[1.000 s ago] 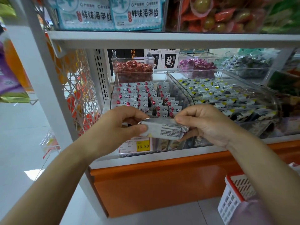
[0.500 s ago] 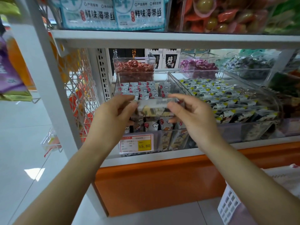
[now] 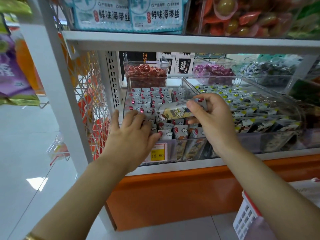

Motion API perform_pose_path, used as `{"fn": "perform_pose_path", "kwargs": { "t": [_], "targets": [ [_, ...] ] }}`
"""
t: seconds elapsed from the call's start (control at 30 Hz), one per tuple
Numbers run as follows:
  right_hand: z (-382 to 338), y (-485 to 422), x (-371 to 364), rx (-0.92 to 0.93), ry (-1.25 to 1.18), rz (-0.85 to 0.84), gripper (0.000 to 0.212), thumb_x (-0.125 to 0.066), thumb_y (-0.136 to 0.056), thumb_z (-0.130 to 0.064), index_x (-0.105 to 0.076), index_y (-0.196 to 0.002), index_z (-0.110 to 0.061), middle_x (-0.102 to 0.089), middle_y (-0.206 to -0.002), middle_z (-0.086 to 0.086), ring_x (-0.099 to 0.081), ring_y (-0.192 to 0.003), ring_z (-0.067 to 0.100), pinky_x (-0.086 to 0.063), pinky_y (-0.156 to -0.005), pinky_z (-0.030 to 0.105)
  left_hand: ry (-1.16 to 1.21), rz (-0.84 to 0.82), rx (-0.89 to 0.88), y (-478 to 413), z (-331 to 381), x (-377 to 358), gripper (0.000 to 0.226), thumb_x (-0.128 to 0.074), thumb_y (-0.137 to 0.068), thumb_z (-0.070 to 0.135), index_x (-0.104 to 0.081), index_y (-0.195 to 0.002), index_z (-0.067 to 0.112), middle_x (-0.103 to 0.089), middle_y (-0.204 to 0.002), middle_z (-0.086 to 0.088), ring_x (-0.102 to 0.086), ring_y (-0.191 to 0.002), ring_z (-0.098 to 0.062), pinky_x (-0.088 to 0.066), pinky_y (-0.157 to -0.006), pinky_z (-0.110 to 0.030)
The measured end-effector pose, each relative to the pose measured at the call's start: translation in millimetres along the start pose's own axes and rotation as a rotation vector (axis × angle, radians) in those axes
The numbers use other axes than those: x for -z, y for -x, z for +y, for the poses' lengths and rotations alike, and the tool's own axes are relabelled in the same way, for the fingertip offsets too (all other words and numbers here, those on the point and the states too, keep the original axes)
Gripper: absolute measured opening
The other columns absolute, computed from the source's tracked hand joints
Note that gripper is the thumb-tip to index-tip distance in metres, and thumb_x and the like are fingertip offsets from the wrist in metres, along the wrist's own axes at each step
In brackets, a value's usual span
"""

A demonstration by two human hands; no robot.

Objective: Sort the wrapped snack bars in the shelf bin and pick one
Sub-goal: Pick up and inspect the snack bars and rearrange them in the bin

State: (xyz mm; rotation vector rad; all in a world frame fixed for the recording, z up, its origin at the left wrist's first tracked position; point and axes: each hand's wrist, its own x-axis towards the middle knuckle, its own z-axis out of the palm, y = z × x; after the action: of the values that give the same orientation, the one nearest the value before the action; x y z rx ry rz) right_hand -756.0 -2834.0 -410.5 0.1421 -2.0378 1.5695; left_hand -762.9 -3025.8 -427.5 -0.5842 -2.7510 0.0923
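As right hand (image 3: 214, 118) pinches bar (image 3: 174, 111), above bin (image 3: 190, 86)

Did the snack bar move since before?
Yes. The bar went up and further in: earlier it was just above the price tag, now it is higher, over the bin, in the right hand only.

One bin (image 3: 191, 88) holds bars (image 3: 147, 96), too many to count. One more bar (image 3: 174, 111) is pinched in the right hand (image 3: 214, 118) above it, and the left hand (image 3: 131, 134) rests flat on those inside. One price tag (image 3: 156, 154) is on its front. One larger bin (image 3: 277, 141) stands right of it, three small bins (image 3: 146, 64) behind it, two boxes (image 3: 183, 64) behind those, two packs (image 3: 103, 14) above, and one basket (image 3: 245, 220) below right.
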Motion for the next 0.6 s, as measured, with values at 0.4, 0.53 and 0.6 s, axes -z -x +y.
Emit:
{"fn": "perform_pose_path", "kwargs": {
  "t": [0.4, 0.53, 0.6],
  "targets": [
    [-14, -35, -46, 0.248, 0.601, -0.421, 0.041, -0.067, -0.082, -0.038, -0.059, -0.114, -0.013, -0.059, -0.124, 0.000, -0.052, -0.111, 0.013, -0.031, -0.076, 0.004, 0.264, 0.082, -0.031, 17, -12, 7, 0.044, -0.031, -0.091, 0.049, -0.053, -0.123, 0.027, -0.034, -0.139, -0.002, -0.013, -0.136, -0.018, -0.009, -0.112, -0.044],
    [-7, -35, -64, 0.249, 0.708, -0.476, 0.050, -0.069, -0.082, -0.036, -0.057, -0.122, -0.009, -0.056, -0.126, 0.008, -0.051, -0.115, 0.022, -0.035, -0.085, 0.023, 0.313, 0.114, -0.021, 16, -15, 9, 0.045, -0.035, -0.089, 0.048, -0.052, -0.125, 0.027, -0.034, -0.139, 0.000, -0.011, -0.136, -0.016, -0.010, -0.112, -0.041],
    [-6, -33, -66, 0.217, 0.685, -0.512, 0.039, -0.070, -0.081, -0.035, -0.062, -0.110, -0.011, -0.063, -0.107, 0.005, -0.058, -0.097, 0.021, -0.043, -0.078, 0.030, 0.357, 0.155, 0.010, 15, -18, 12, 0.047, -0.039, -0.086, 0.048, -0.053, -0.123, 0.023, -0.037, -0.137, 0.000, -0.015, -0.135, -0.017, -0.014, -0.111, -0.041]
  ]
}}
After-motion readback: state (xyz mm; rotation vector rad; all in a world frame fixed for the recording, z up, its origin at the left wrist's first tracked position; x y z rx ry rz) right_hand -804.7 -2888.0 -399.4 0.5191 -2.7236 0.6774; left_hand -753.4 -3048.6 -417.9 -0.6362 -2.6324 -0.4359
